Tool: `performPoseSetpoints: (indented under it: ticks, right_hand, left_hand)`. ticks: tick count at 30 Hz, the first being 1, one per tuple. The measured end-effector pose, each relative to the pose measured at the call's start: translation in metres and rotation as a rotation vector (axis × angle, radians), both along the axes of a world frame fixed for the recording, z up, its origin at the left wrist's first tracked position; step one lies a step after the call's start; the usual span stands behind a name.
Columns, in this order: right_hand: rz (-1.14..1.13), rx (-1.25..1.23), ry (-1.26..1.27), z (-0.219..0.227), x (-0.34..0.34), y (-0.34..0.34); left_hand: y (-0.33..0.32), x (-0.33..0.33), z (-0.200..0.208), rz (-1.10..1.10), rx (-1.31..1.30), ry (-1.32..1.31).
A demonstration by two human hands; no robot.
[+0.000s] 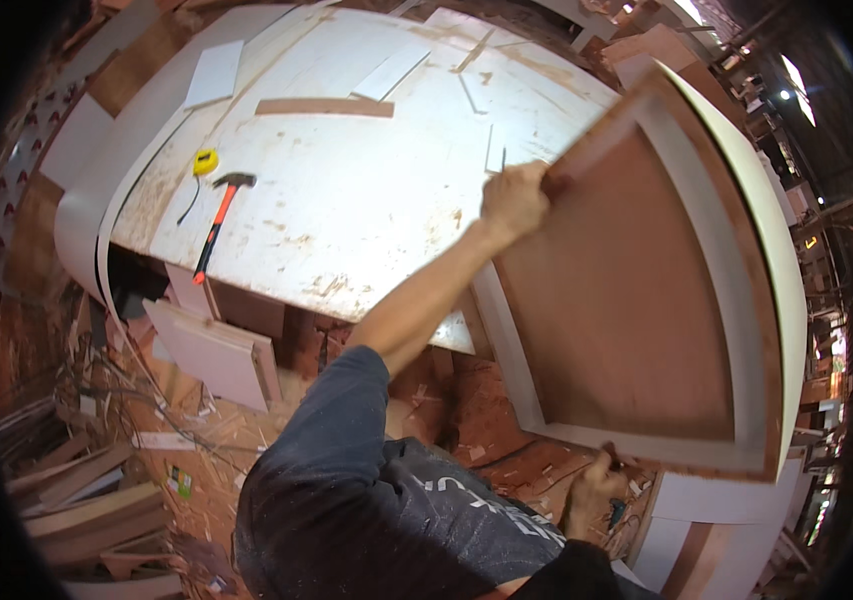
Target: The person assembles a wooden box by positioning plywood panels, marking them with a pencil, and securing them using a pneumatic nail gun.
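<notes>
A large framed wooden panel [626, 290], brown in its recessed middle with a pale inner border, is held up tilted at the right of the worktable. My left hand [514, 203] reaches across, its fingers closed around the panel's upper left edge. Low on the panel, my right hand [594, 490] grips the bottom edge; part of its fingers is hidden behind the frame. On the white worktable [296, 210] lie a claw hammer [214, 225] with an orange and black handle and a yellow tape measure [205, 162], both away from my hands.
A brown wood strip [324, 107] and white board pieces [391, 74] lie toward the table's far side. Below its near edge leans a pale panel [208, 350]. Wood scraps and shavings cover the floor, with stacked timber [96, 510] at the lower left.
</notes>
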State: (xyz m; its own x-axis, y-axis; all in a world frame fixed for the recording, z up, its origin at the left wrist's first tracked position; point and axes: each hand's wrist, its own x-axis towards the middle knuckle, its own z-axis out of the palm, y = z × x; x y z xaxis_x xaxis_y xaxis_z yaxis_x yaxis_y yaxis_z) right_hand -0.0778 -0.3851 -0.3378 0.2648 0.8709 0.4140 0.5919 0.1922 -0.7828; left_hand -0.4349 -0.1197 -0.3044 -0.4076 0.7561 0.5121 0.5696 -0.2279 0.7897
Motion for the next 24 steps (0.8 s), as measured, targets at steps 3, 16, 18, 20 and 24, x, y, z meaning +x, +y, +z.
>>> performPoseSetpoints:
  ticks: [3,16,18,20,24]
  right_hand:
    - [-0.127,0.097,0.036,0.003,0.036,-0.022]
    - [-0.246,0.013,-0.112,-0.004,0.186,0.009]
    - [-0.253,-0.11,-0.153,0.001,0.202,0.041]
    - [-0.243,-0.048,-0.232,-0.007,0.222,0.083]
    - [-0.153,0.022,-0.432,-0.013,0.27,0.164]
  left_hand:
    - [-0.062,0.019,-0.008,-0.051,0.207,0.011]
    - [-0.215,0.074,0.002,-0.209,0.359,0.121]
    - [-0.223,0.084,-0.002,-0.203,0.291,0.121]
    - [-0.218,0.094,-0.002,-0.232,0.307,0.119]
    - [-0.205,0.123,-0.001,-0.268,0.306,0.147]
